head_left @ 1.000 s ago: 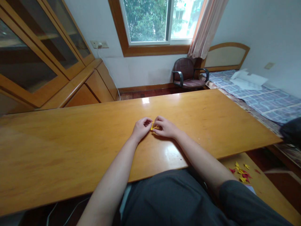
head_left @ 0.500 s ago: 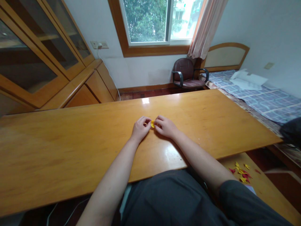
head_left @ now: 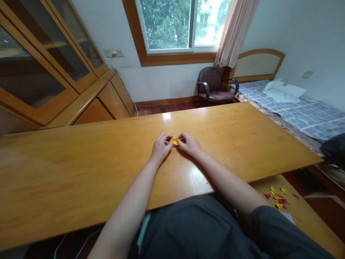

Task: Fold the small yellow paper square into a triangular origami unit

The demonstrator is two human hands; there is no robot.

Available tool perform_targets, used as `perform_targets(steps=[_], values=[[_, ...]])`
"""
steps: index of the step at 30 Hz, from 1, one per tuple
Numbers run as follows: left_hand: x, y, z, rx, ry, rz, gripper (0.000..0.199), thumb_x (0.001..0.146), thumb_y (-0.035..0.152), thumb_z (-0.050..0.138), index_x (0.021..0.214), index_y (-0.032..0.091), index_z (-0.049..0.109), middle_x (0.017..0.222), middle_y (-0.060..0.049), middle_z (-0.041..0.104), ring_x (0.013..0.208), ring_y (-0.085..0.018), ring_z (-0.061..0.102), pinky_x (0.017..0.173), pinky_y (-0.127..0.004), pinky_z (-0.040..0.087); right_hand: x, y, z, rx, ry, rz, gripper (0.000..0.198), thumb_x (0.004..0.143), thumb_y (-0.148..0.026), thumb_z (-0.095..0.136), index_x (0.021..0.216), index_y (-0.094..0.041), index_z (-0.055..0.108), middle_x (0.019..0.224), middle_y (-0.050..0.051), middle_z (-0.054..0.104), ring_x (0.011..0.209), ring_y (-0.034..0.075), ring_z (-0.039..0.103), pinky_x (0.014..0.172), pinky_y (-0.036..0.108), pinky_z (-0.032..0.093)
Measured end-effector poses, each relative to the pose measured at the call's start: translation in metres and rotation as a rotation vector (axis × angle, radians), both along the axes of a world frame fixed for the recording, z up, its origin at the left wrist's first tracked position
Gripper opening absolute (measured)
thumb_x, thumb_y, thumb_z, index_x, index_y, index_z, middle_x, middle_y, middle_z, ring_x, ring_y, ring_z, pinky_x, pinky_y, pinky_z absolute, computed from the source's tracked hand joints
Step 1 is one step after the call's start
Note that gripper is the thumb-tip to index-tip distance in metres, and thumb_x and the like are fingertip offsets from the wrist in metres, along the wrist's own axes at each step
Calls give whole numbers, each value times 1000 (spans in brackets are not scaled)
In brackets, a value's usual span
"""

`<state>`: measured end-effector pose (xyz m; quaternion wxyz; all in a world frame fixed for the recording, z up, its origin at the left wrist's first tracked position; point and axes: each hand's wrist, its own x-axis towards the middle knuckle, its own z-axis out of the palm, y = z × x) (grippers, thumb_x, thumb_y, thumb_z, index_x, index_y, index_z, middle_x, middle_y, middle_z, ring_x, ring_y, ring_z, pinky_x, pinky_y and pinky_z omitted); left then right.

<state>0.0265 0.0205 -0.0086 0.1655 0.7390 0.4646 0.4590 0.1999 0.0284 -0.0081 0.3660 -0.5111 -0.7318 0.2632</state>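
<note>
A small yellow folded paper piece [head_left: 175, 141] is held between my two hands, just above or on the wooden table [head_left: 94, 162]. My left hand [head_left: 162, 145] pinches its left end, with a thin bit of yellow showing between thumb and fingers. From the other side my right hand [head_left: 189, 144] grips it with thumb and fingertips. The fingers hide both ends, and I cannot make out its exact folded shape.
Several red and yellow folded paper pieces [head_left: 279, 197] lie on a lower wooden surface [head_left: 304, 216] at my right. Beyond the table stand a brown armchair [head_left: 212, 84] and a bed [head_left: 304, 111]. A glass-fronted cabinet [head_left: 78, 88] is at the left.
My right hand has shifted its fingers slightly on the yellow paper, and a little more of the paper shows between the hands. My left hand has stayed nearly still.
</note>
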Motion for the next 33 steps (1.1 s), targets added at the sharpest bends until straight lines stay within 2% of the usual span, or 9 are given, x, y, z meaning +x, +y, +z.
perform_targets(steps=[6, 10, 14, 19, 26, 30, 33], values=[[-1, 1, 1, 16, -45, -17, 8, 85, 16, 57, 90, 18, 64, 87, -3, 62, 80, -13, 63, 69, -24, 55, -2, -3, 2, -82, 195, 17, 14, 81, -21, 60, 92, -21, 52, 98, 2, 71, 78, 14, 67, 73, 27, 52], [-1, 0, 1, -19, -69, -25, 10, 83, 15, 57, 91, 19, 63, 88, -2, 61, 81, -13, 62, 71, -24, 56, -2, 0, 0, -76, 268, -13, 18, 79, -23, 61, 93, -20, 51, 97, 3, 70, 74, 13, 66, 70, 27, 53], [-1, 1, 0, -66, -100, -41, 16, 80, 12, 57, 94, 19, 60, 92, -2, 57, 82, -13, 61, 70, -24, 56, -1, 2, -2, 17, 274, -11, 16, 77, -20, 60, 91, -20, 52, 94, 3, 67, 82, 14, 65, 76, 30, 54], [0, 0, -1, -90, -94, -50, 13, 79, 11, 56, 89, 19, 56, 93, -1, 53, 81, -11, 60, 73, -25, 55, 0, 2, -3, 148, 231, 29, 12, 75, -12, 55, 83, -20, 53, 93, 3, 64, 86, 14, 62, 80, 30, 53], [0, -2, 1, -86, -91, -201, 25, 76, 7, 55, 97, 19, 60, 102, -4, 56, 88, -12, 63, 83, -28, 56, 3, 4, -4, 284, 170, 32, 10, 77, -11, 54, 83, -19, 56, 88, 4, 62, 85, 16, 59, 80, 30, 51], [-2, -2, -1, -199, -144, -217, 21, 79, 14, 57, 99, 19, 61, 100, -5, 62, 88, -15, 65, 82, -30, 57, 3, 3, -2, 329, 165, 50, 9, 78, -11, 54, 82, -19, 57, 84, 3, 61, 81, 16, 58, 77, 29, 50], [-2, -1, -4, -312, -259, -255, 19, 84, 24, 59, 101, 18, 60, 97, -5, 65, 84, -15, 67, 79, -31, 58, 3, 0, 0, 344, 148, 60, 8, 79, -12, 56, 81, -19, 57, 84, 3, 60, 80, 16, 57, 76, 29, 49]])
